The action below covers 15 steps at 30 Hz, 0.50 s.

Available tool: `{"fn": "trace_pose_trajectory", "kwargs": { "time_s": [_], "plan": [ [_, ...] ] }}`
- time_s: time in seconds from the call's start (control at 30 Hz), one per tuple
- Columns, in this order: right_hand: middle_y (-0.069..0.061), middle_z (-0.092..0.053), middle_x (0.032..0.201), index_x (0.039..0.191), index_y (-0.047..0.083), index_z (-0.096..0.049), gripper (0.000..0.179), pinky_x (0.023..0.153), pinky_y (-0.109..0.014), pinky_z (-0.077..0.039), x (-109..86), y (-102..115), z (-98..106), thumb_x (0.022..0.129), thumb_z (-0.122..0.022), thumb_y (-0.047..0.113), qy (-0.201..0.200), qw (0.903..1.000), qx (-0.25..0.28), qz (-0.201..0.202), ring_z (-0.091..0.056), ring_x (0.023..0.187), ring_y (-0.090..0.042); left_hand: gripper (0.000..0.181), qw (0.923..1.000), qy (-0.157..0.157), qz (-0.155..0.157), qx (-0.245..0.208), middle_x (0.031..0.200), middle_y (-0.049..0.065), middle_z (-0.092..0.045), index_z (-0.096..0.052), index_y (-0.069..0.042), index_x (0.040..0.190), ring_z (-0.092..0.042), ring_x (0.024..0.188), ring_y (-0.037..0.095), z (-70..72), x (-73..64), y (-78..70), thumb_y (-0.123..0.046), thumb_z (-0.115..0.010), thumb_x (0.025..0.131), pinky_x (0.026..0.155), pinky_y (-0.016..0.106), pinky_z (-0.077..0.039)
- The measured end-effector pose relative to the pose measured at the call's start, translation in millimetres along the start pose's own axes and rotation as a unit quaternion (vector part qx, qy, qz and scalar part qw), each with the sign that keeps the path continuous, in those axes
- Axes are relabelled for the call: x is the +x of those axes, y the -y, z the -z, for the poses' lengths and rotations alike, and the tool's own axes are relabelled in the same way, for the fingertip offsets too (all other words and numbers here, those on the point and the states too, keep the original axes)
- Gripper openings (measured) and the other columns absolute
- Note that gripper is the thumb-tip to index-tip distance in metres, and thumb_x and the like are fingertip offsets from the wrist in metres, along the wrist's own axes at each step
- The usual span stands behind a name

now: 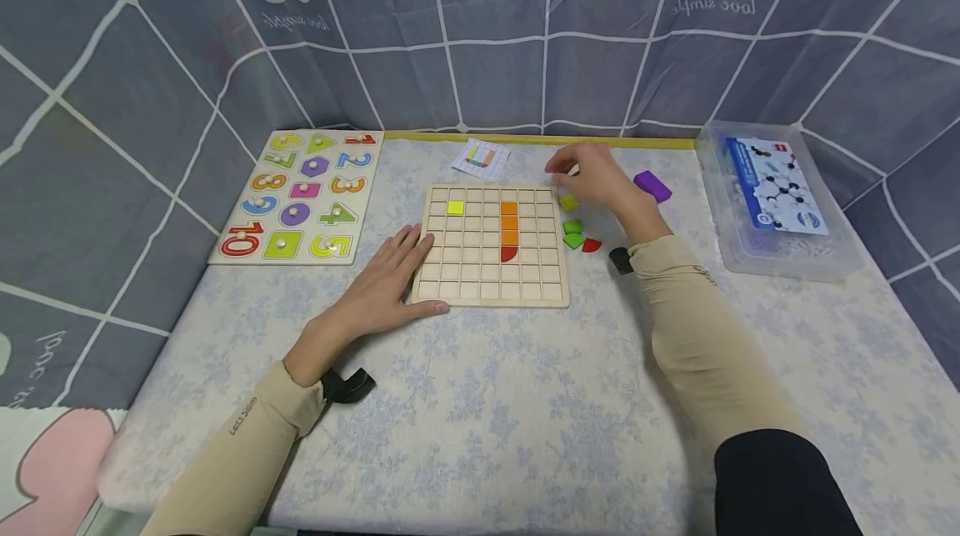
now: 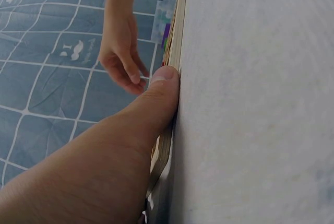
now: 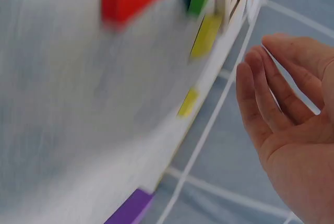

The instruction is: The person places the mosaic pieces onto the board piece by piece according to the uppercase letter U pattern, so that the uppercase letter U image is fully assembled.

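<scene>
A wooden grid board [image 1: 468,294] lies mid-table, holding a yellow square [image 1: 455,207], a column of orange squares [image 1: 510,223] and a red quarter-round piece [image 1: 509,253]. My left hand [image 1: 386,282] rests along its left side, fingers straight, with the thumb [image 2: 164,80] at the front edge. Above the board's back right corner, my right hand [image 1: 591,173] is raised with loosely bent fingers and nothing visible between them. Below it are a yellow block [image 1: 569,202], green blocks [image 1: 573,241] and a red piece [image 1: 592,245]. Another yellow block [image 3: 188,103] shows in the right wrist view.
A patterned card [image 1: 482,159] lies behind the board. Purple blocks [image 1: 652,185] sit right of my right hand. At far right stands a clear plastic box [image 1: 780,257]; a number puzzle board [image 1: 363,223] lies at left. A grey curtain [image 1: 495,11] hangs behind.
</scene>
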State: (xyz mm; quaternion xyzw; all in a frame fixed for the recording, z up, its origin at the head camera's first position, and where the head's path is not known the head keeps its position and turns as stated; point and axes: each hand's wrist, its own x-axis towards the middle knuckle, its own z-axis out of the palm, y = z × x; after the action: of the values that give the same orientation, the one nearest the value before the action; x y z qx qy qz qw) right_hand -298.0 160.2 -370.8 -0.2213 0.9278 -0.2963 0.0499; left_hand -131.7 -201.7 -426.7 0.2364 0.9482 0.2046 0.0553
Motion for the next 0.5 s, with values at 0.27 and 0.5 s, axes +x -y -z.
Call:
{"fn": "trace_pose_trajectory", "kwargs": {
  "time_s": [0.27, 0.5],
  "plan": [
    [-0.027, -0.070, 0.129, 0.125, -0.005, -0.073, 0.030, 0.105, -0.056, -0.051, -4.3, -34.4, 12.2, 0.099, -0.060, 0.001, -0.025, 0.9983, -0.005, -0.053, -0.062, 0.122, -0.042, 0.111, 1.0000, 0.000, -0.002, 0.000, 0.178, 0.015, -0.004, -0.013, -0.010, 0.171, -0.001, 0.166, 0.031, 0.9, -0.7, 0.1, -0.059, -0.074, 0.092, 0.136, 0.048, -0.003],
    [-0.027, -0.071, 0.120, 0.123, -0.005, -0.073, 0.029, 0.101, -0.055, -0.052, -4.1, -48.5, 4.7, 0.095, -0.067, -0.003, -0.028, 0.9974, -0.035, -0.057, -0.063, 0.114, -0.041, 0.111, 1.0000, 0.000, 0.000, -0.002, 0.178, 0.014, -0.004, -0.013, -0.011, 0.171, 0.000, 0.166, 0.030, 0.5, -0.6, 0.2, -0.060, -0.073, 0.092, 0.136, 0.048, -0.004]
  ]
}}
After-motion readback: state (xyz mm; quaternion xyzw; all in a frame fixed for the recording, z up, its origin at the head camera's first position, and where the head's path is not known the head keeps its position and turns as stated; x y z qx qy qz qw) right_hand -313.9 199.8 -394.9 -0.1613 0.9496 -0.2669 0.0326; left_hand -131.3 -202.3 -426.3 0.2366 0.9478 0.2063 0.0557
